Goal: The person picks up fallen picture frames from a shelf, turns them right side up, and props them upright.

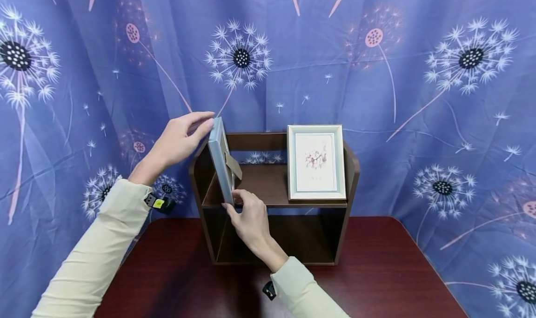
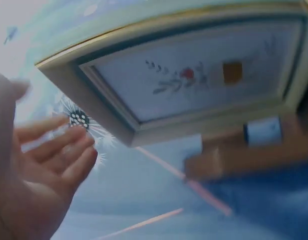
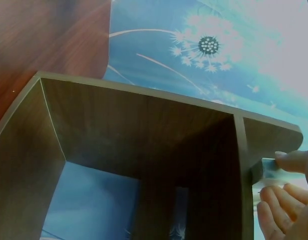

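Observation:
A light blue picture frame (image 1: 220,162) stands edge-on at the left of the brown shelf's (image 1: 268,185) upper level, its back stand (image 1: 233,165) facing right. Its front, showing a potted plant picture (image 2: 189,75), appears in the left wrist view. My left hand (image 1: 181,137) is at the frame's top corner, fingers extended; in the left wrist view they lie beside the frame, not curled round it. With thumb and fingers, my right hand (image 1: 252,220) pinches the frame's lower front corner (image 3: 271,169). A second, pale frame (image 1: 316,162) with a flower picture stands upright at the right.
The two-level shelf stands on a dark red table (image 1: 385,271). Its side walls (image 1: 349,178) rise beside both frames, and a rail (image 1: 258,141) crosses its back. A blue dandelion-print curtain (image 1: 301,53) hangs behind and on both sides.

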`<state>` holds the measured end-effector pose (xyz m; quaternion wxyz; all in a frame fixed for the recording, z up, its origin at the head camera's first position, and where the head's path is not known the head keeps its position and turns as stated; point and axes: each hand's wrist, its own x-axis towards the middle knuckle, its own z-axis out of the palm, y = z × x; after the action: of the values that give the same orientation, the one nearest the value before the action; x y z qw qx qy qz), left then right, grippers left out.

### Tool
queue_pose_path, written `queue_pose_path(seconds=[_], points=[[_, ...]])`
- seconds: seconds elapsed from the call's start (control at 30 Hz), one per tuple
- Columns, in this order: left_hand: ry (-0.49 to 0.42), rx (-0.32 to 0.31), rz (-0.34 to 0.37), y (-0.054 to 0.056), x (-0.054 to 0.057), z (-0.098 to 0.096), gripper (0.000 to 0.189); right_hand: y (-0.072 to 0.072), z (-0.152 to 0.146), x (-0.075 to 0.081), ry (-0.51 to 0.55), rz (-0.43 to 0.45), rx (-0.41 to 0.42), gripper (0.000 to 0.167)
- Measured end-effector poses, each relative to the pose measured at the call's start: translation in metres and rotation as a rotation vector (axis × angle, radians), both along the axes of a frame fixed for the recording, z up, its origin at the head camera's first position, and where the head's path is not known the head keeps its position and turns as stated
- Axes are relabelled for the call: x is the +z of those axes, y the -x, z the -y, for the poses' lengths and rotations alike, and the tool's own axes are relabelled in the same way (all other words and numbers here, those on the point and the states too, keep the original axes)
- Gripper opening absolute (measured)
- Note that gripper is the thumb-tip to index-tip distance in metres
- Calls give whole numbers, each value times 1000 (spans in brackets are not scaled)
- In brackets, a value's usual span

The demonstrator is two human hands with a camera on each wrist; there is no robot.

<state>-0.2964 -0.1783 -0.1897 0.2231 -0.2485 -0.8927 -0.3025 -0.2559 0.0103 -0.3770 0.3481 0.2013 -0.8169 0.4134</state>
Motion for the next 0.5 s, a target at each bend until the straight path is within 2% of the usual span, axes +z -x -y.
queue_pose_path(seconds=[0.13,0.23,0.37,0.5], points=[[245,-66,-96,-8,1,1,61,0,1,-2,-1,-2,-1,25],[375,-80,-100,-11,0,1,72,0,1,-2,-1,1,-1,26],[440,-101,-126,-12,-4,-1,75,1,0,-1,-13,-15,8,26],[430,-122,-161,-12,-7,-4,76,5,-6,6,-2,-100,32,20]])
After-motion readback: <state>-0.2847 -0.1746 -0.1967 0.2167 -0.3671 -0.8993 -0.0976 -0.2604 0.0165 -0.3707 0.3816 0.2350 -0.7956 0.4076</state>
